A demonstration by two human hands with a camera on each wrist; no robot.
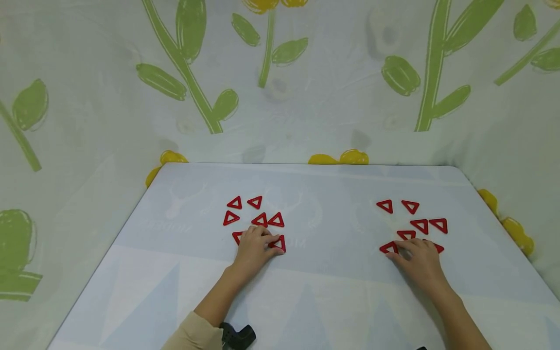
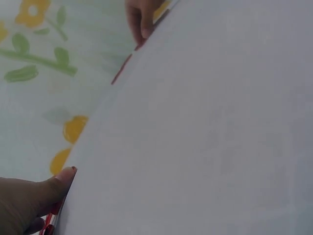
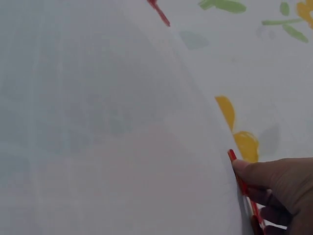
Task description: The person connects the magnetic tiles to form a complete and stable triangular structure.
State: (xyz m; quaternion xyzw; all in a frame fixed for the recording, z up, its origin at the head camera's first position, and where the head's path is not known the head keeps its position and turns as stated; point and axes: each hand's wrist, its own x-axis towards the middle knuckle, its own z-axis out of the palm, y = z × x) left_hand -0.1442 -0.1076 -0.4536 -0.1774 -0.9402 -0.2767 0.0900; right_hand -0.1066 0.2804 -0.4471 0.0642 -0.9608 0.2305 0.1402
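In the head view my left hand (image 1: 253,249) reaches over the left group of red triangle frames. Its thumb and fingers pinch one red triangle frame (image 1: 283,244) at that group's lower right. On the other side, my right hand (image 1: 421,261) pinches a red triangle frame (image 1: 383,249) at the lower left of the right group. This piece shows edge-on against the thumb in the right wrist view, as a red triangle frame (image 3: 232,155). Partly covered by the hands are a triangle (image 1: 235,236) on the left and a triangle (image 1: 440,248) on the right.
Several flat red triangles lie beyond each hand, among them a left triangle (image 1: 234,202) and a right triangle (image 1: 410,206). They rest on a pale table (image 1: 337,204) backed by a flower-patterned curtain (image 1: 315,112). A black object (image 1: 239,336) is beside my left wrist.
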